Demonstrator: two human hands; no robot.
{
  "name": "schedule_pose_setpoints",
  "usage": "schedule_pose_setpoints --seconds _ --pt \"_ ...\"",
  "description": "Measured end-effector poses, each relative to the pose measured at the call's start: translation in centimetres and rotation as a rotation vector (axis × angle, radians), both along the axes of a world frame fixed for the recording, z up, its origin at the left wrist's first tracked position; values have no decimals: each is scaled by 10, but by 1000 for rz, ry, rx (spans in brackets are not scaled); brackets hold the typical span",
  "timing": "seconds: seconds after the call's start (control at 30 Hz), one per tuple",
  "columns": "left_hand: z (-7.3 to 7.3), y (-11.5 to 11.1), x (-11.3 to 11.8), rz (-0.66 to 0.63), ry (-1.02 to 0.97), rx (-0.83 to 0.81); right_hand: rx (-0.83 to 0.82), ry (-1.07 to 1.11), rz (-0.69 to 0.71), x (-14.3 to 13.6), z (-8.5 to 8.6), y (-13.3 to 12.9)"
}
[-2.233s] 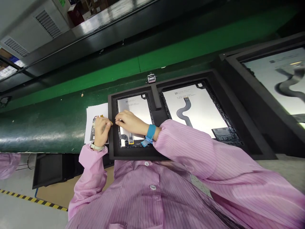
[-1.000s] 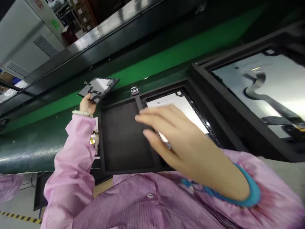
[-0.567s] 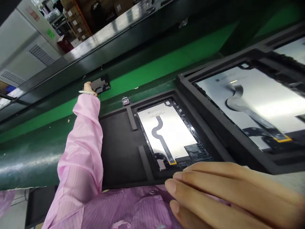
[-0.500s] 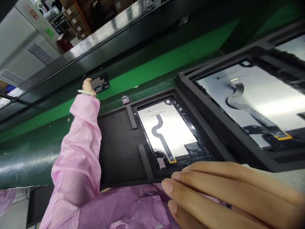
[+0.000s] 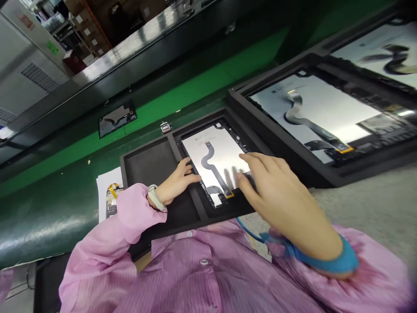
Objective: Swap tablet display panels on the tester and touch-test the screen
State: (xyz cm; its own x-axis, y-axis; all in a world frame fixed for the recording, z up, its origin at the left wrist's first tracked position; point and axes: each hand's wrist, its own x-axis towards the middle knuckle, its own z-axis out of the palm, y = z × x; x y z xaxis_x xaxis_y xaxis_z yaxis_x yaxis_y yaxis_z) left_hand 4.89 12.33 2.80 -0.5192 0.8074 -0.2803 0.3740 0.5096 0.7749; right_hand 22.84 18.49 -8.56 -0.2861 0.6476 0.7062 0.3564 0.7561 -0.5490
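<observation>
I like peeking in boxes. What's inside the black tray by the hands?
The black tray holds one tablet panel with a dark ribbon cable in its right pocket; the left pocket shows only black. What's beneath the panel is covered.

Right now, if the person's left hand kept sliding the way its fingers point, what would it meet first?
The left hand points at the white-backed tablet panel in the black foam tray; its fingertips look already at the panel's edge, though depth is unclear.
</observation>
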Motion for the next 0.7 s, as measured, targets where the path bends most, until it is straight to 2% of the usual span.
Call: schedule_pose_setpoints --seconds 0.13,0.23,0.33,0.43,0.57,0.7 --pt "0 6 11 189 -154 135 -157 -175 -53 -19 -42 14" --pt "-4 8 22 231 -173 319 -178 -154 -59 -23 -58 12" --pt "-7 12 34 157 -218 447 -216 -67 -35 -25 -63 8" --pt "-10 20 42 187 -199 362 -303 6 -19 -27 -63 8" --pt "-14 23 40 197 -208 231 -402 108 -2 -30 -63 10" --pt "-23 16 29 157 -248 289 -497 200 31 -27 -60 14"
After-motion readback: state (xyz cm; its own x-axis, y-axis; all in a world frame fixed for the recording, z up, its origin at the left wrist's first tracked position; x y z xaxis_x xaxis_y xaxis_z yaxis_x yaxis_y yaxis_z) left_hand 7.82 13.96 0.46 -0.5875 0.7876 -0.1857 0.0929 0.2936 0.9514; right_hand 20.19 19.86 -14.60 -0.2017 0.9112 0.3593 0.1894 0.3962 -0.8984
